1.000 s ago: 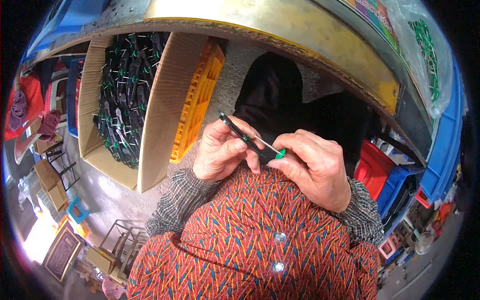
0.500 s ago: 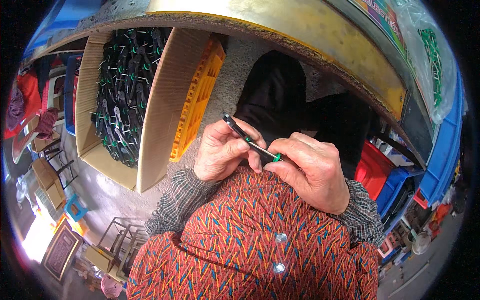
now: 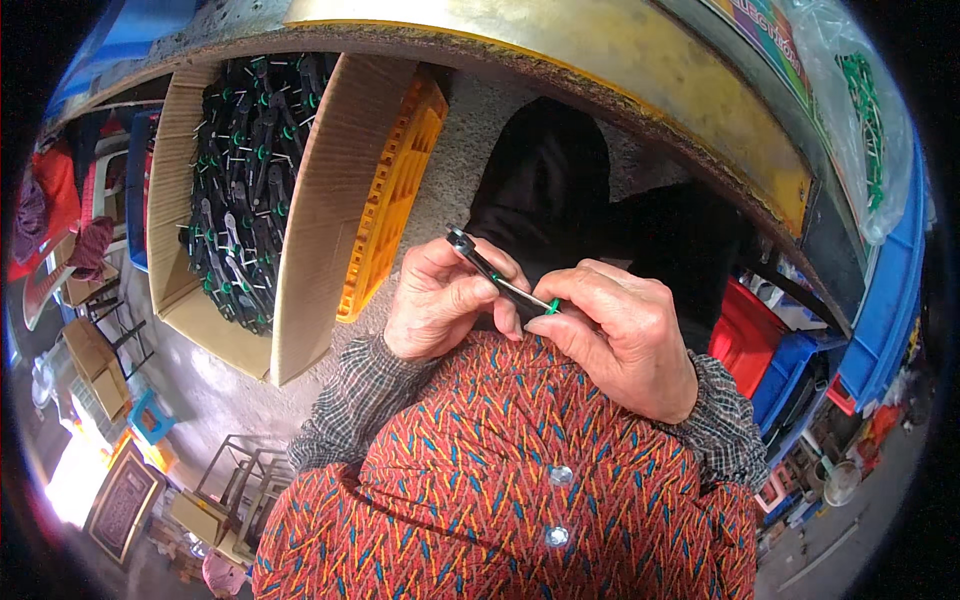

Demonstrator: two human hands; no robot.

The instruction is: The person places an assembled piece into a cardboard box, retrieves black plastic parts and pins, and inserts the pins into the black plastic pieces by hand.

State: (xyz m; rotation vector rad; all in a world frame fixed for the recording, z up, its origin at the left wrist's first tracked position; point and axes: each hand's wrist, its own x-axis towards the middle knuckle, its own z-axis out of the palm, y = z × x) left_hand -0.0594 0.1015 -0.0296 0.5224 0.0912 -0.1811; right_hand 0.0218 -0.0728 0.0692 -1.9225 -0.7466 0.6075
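Observation:
A slim black tool-like part (image 3: 485, 267) lies slantwise between my hands, with a thin metal rod along it and green bits; its exact kind does not show. My left hand (image 3: 450, 300) is closed round its upper part, thumb and fingers pinching the black body. At the lower end, a small green ring (image 3: 553, 306) sits on the rod. My right hand (image 3: 622, 335) pinches that green ring between thumb and forefinger. The right hand's other fingers are curled. Both hands are just above my patterned red apron (image 3: 500, 450).
To the left stands a cardboard box (image 3: 315, 210) full of similar black parts (image 3: 240, 190) with rods and green bits. An orange plastic crate (image 3: 395, 190) is beside it. The metal-topped table's edge (image 3: 560, 60) curves ahead. A clear bag of green pieces (image 3: 860, 120) lies far right.
My right thumb and forefinger have shifted slightly on the green ring, which now shows more plainly. The black part remains in my left hand, almost unmoved.

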